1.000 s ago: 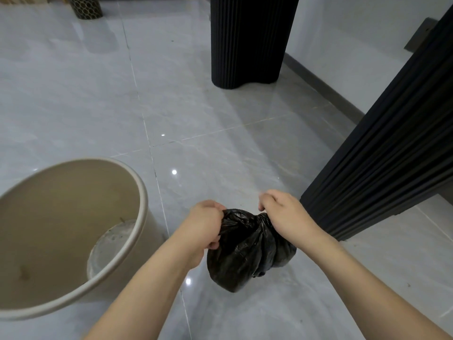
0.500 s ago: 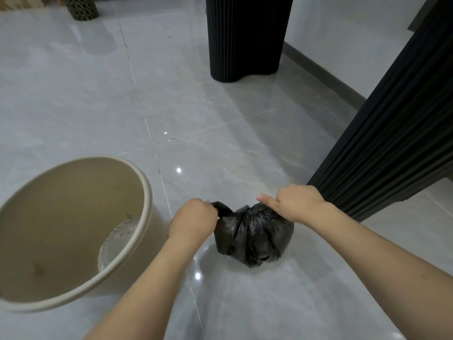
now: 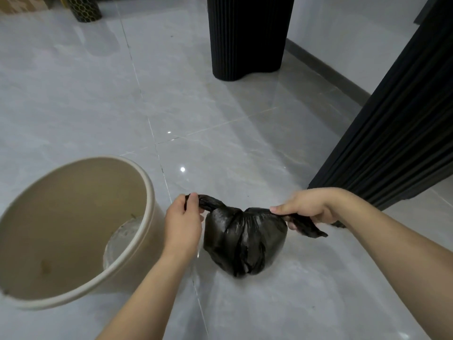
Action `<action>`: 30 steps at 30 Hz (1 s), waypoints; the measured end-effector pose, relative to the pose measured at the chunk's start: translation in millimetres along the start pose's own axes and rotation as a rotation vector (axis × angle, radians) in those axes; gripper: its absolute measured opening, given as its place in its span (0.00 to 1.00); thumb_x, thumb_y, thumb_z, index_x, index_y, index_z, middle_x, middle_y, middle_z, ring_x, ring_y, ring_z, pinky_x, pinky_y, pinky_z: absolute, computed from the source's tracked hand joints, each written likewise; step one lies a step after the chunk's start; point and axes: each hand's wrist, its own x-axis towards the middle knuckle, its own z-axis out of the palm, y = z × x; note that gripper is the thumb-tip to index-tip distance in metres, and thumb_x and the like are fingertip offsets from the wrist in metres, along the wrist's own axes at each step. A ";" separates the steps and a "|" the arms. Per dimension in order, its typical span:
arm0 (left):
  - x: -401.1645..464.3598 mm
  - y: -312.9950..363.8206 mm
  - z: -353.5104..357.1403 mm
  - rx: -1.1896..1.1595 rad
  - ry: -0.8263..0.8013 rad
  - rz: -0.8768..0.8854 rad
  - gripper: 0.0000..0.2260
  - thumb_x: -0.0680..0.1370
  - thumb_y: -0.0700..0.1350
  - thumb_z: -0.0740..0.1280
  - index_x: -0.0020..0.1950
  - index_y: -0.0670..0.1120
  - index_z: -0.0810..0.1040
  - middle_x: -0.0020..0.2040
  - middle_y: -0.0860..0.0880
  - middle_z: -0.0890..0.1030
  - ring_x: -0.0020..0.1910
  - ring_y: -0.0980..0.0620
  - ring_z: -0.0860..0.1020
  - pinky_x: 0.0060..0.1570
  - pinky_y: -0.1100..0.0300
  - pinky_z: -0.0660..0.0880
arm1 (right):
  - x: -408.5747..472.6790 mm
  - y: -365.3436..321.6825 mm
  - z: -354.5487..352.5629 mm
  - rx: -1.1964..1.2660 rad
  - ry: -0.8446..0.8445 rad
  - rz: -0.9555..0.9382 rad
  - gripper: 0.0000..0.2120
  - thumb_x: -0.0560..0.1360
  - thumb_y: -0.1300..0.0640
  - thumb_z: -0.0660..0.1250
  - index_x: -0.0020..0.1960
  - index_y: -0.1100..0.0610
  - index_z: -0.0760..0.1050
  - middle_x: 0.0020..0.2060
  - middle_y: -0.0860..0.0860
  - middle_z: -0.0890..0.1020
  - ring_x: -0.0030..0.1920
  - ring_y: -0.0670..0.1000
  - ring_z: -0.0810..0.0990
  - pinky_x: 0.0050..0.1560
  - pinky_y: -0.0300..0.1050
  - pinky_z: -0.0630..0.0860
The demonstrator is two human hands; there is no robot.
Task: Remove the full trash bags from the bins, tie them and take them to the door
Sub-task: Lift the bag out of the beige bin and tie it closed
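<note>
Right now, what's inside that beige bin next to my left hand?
The beige bin holds no bag; its bare inner wall shows a few small dark specks, and part of a pale, smudged bottom shows. The near rim covers the rest of the bottom.

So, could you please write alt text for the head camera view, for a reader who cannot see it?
Two bare hands pull the twisted ends of a small black trash bag apart above a grey tiled floor, the left hand on one end and the right hand on the other. A beige bin with no bag in it stands to the left.
</note>
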 end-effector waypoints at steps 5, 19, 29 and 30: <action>-11.1 9.5 -10.1 0.011 -0.063 0.260 0.13 0.81 0.55 0.59 0.41 0.51 0.75 0.38 0.55 0.81 0.38 0.56 0.78 0.37 0.58 0.73 | -4.6 2.3 0.6 0.032 0.046 0.050 0.17 0.78 0.45 0.63 0.37 0.56 0.70 0.24 0.50 0.68 0.28 0.50 0.66 0.39 0.45 0.73; -68.9 -4.9 -8.9 0.979 -0.684 0.847 0.13 0.81 0.53 0.49 0.49 0.50 0.70 0.46 0.51 0.77 0.46 0.47 0.72 0.48 0.53 0.67 | 26.7 -5.6 91.5 0.600 0.262 -0.447 0.16 0.80 0.51 0.61 0.40 0.57 0.79 0.37 0.51 0.79 0.19 0.43 0.62 0.18 0.34 0.59; -14.4 0.9 -16.5 0.772 -0.356 0.381 0.10 0.81 0.48 0.59 0.51 0.45 0.77 0.51 0.48 0.77 0.53 0.46 0.73 0.56 0.49 0.70 | 23.0 3.9 110.3 -0.297 0.312 -0.553 0.19 0.68 0.38 0.56 0.33 0.53 0.71 0.36 0.47 0.73 0.37 0.45 0.75 0.45 0.47 0.72; -12.1 -1.2 -14.8 0.683 -0.342 0.323 0.10 0.81 0.46 0.59 0.52 0.44 0.78 0.52 0.48 0.77 0.54 0.46 0.74 0.57 0.50 0.70 | 17.8 2.3 110.2 -0.403 0.332 -0.594 0.18 0.67 0.38 0.57 0.32 0.52 0.69 0.39 0.47 0.71 0.37 0.46 0.74 0.43 0.47 0.72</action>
